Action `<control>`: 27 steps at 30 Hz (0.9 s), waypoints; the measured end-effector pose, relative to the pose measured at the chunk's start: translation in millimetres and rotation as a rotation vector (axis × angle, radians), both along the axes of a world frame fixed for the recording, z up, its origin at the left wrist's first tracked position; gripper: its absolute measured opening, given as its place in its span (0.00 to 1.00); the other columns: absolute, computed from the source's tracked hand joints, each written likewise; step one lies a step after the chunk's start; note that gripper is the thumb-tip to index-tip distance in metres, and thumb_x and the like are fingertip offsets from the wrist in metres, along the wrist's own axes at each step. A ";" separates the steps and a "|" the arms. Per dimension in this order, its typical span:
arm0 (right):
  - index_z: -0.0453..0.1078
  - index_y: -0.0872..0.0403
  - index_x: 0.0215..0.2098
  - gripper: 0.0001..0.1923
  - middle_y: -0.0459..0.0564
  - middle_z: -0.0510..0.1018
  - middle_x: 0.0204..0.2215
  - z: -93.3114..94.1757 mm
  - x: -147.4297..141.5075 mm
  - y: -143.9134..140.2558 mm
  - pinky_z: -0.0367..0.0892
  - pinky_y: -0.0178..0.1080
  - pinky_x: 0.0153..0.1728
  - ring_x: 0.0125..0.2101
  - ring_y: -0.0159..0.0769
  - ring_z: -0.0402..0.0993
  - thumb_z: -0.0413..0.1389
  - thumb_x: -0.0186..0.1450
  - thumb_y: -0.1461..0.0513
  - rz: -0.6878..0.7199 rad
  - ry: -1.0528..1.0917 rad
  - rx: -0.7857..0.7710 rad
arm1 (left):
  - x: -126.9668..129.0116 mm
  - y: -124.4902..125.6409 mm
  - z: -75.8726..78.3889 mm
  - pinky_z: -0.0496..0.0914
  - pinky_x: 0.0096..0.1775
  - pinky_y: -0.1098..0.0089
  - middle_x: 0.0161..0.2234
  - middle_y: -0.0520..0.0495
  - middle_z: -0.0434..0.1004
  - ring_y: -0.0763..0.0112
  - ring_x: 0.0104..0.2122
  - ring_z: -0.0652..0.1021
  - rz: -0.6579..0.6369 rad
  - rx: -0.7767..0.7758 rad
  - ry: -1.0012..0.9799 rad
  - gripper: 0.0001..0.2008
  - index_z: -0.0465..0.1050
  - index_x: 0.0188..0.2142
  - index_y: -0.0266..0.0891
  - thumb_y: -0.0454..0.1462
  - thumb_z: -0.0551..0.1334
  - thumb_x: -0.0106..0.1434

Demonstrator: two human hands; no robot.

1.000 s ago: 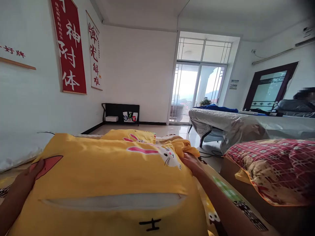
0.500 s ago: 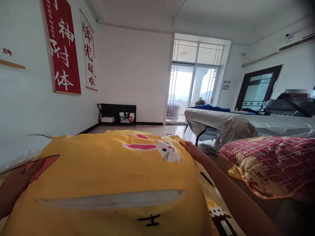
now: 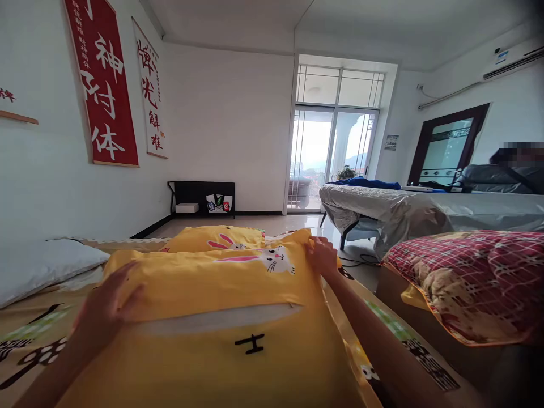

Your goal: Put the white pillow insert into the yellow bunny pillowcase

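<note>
A yellow pillow (image 3: 204, 362) with a rabbit print and a black H-like mark lies in front of me. A long slit across its cover shows the white inner pillow (image 3: 191, 323). My right hand (image 3: 322, 256) has its fingers curled round the far right corner. On the far left edge, my left hand (image 3: 106, 297) grips the cover, slightly blurred, with part of its hold hidden. Just beyond lies a second yellow pillow (image 3: 199, 238) with a rabbit print.
A patterned sheet (image 3: 42, 340) spreads beneath the pillows. At left lies a white pillow (image 3: 46, 269). A red plaid quilt (image 3: 471, 266) rests at right. Behind it stands a plastic-covered table (image 3: 391, 212), with a partly visible person (image 3: 516, 156) beyond. A black shelf (image 3: 199, 195) stands by the far wall.
The near pillow looks flatter and lower at its far side. My left hand has moved right and inward along its edge, uncovering the white pillow and sheet. My right hand has shifted slightly left.
</note>
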State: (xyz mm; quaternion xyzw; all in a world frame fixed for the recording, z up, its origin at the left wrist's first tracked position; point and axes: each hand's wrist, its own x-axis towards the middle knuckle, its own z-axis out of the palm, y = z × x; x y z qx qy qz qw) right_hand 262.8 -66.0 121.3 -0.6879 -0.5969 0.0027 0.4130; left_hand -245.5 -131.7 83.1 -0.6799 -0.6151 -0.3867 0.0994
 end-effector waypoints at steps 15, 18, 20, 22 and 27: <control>0.53 0.49 0.66 0.36 0.56 0.60 0.62 -96.8 -39.5 -8.2 0.50 0.53 0.60 0.62 0.47 0.55 0.52 0.62 0.51 0.240 -0.225 -0.481 | 133.4 17.5 -41.1 0.55 0.60 0.51 0.63 0.37 0.61 0.54 0.63 0.62 -0.314 -0.427 0.402 0.29 0.67 0.59 0.37 0.51 0.47 0.67; 0.58 0.51 0.63 0.32 0.57 0.63 0.60 -96.2 -56.7 -1.4 0.54 0.52 0.58 0.60 0.47 0.58 0.52 0.62 0.52 0.217 -0.259 -0.463 | 134.8 12.3 -39.5 0.58 0.58 0.53 0.58 0.38 0.69 0.54 0.58 0.68 -0.349 -0.459 0.382 0.28 0.70 0.55 0.39 0.51 0.45 0.67; 0.63 0.53 0.59 0.30 0.57 0.67 0.57 -94.9 -61.8 1.3 0.54 0.53 0.58 0.58 0.48 0.61 0.55 0.59 0.54 0.195 -0.290 -0.454 | 129.4 11.2 -36.6 0.59 0.57 0.53 0.55 0.37 0.72 0.53 0.55 0.72 -0.311 -0.525 0.374 0.30 0.70 0.55 0.39 0.54 0.44 0.67; 0.66 0.56 0.56 0.28 0.60 0.70 0.53 -90.5 -62.0 1.1 0.51 0.55 0.58 0.56 0.50 0.62 0.57 0.57 0.59 0.151 -0.317 -0.419 | 118.2 13.4 -33.3 0.58 0.57 0.51 0.54 0.35 0.73 0.51 0.55 0.71 -0.248 -0.602 0.375 0.33 0.69 0.55 0.38 0.56 0.43 0.66; 0.64 0.57 0.59 0.24 0.61 0.67 0.57 -77.9 -62.5 -28.5 0.50 0.53 0.60 0.59 0.50 0.58 0.45 0.66 0.60 0.094 -0.306 -0.301 | 85.7 18.5 -31.0 0.53 0.59 0.49 0.59 0.33 0.67 0.49 0.60 0.65 -0.161 -0.608 0.350 0.36 0.69 0.55 0.34 0.57 0.42 0.65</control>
